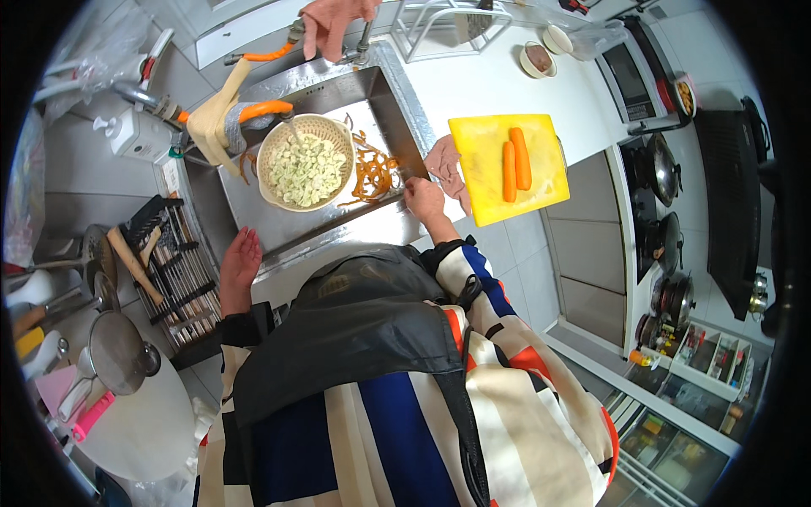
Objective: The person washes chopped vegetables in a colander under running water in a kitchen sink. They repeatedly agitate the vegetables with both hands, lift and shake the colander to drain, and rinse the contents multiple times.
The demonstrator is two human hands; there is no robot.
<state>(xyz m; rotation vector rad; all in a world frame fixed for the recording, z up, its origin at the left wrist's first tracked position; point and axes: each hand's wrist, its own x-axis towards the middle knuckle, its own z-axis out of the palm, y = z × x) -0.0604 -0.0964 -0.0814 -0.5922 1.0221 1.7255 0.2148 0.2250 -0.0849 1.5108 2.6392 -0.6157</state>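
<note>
Water runs from an orange-sleeved faucet (266, 109) into a cream plastic colander (265, 180) in the steel sink (253, 218). Chopped pale green vegetable pieces (307, 170) fill the colander. Orange-brown peelings (374, 174) lie in the sink to its right. My left hand (241, 263) is above the sink's near left edge, holding nothing visible. At the sink's right rim is my right hand (424, 199), its fingers bent down and partly hidden; whether it grips something is unclear. Two peeled carrots (521, 158) rest on a yellow cutting board (475, 171), with a pink cloth (448, 168) beside it.
A white wire rack (412, 38) with a cleaver (475, 25) stands behind the counter's left part. Small bowls (538, 61) sit farther right. Left of the sink are a soap bottle (142, 136), a utensil rack (184, 272) and a round white surface (146, 431) with a lidded pan.
</note>
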